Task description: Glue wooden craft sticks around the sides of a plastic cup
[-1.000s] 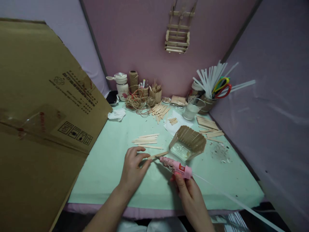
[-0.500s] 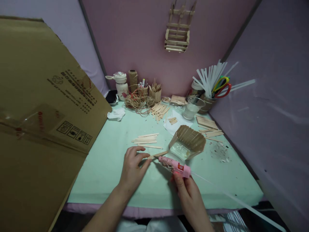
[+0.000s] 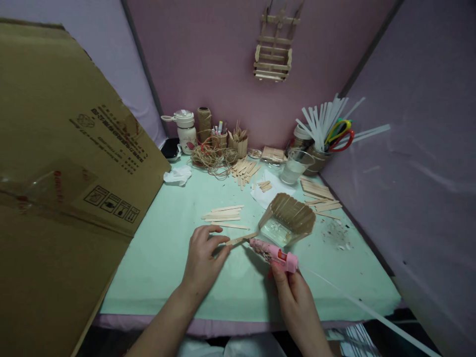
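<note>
Between thumb and fingertips, my left hand [image 3: 206, 253] pinches one end of a wooden craft stick [image 3: 241, 240], held just above the table. My right hand [image 3: 293, 292] is wrapped round the handle of a pink hot glue gun [image 3: 273, 254], whose nozzle points left at the stick. A long white glue stick [image 3: 357, 297] trails from the gun's back toward the lower right. Just beyond the gun stands a container with craft-stick walls [image 3: 293, 213] and a clear base. Several loose craft sticks [image 3: 223, 214] lie behind my left hand.
A big cardboard box [image 3: 74, 198] blocks the left side. Along the back are a white bottle [image 3: 186, 134], tangled twine [image 3: 210, 157], a plastic cup [image 3: 293, 168] and a pot of glue sticks and scissors [image 3: 318, 161]. More sticks [image 3: 323, 201] lie at right.
The glue gun has shifted slightly right along the craft stick in my right hand. My left hand keeps its pinch on the stick. The whole view has drifted a little.
</note>
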The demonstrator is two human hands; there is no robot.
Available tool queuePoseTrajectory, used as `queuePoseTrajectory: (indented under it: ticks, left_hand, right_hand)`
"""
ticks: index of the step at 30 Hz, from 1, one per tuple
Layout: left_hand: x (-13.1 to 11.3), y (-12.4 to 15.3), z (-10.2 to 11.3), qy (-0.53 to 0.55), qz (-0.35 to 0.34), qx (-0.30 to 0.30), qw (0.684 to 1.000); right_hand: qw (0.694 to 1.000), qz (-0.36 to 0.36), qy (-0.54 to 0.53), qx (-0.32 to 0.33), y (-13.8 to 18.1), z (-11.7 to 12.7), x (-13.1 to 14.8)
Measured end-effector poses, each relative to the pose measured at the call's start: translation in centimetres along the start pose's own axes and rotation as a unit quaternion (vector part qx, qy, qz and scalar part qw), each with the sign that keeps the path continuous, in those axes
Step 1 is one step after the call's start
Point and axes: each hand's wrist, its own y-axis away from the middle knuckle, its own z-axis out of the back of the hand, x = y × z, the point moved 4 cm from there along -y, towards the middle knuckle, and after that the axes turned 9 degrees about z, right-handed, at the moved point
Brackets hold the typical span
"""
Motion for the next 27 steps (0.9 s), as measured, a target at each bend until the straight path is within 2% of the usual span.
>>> queuePoseTrajectory:
  ticks: [13, 20, 27]
  left_hand:
    - [0.1, 0.0, 0.0, 0.001, -0.011, -0.002, 1.000]
    - [0.0, -0.1, 0.1, -0.004, -0.004, 0.000, 1.000]
    - [0.0, 0.0, 0.1, -0.001, -0.010, -0.002, 1.000]
  right_hand:
    - [1.000, 0.019, 0.023, 0.007, -0.2, -0.1, 0.0]
    - [0.998, 0.017, 0.049, -0.021, -0.6, 0.7, -0.7]
    - [0.997, 0.027, 0.070, -0.022, -0.9, 0.8, 0.0]
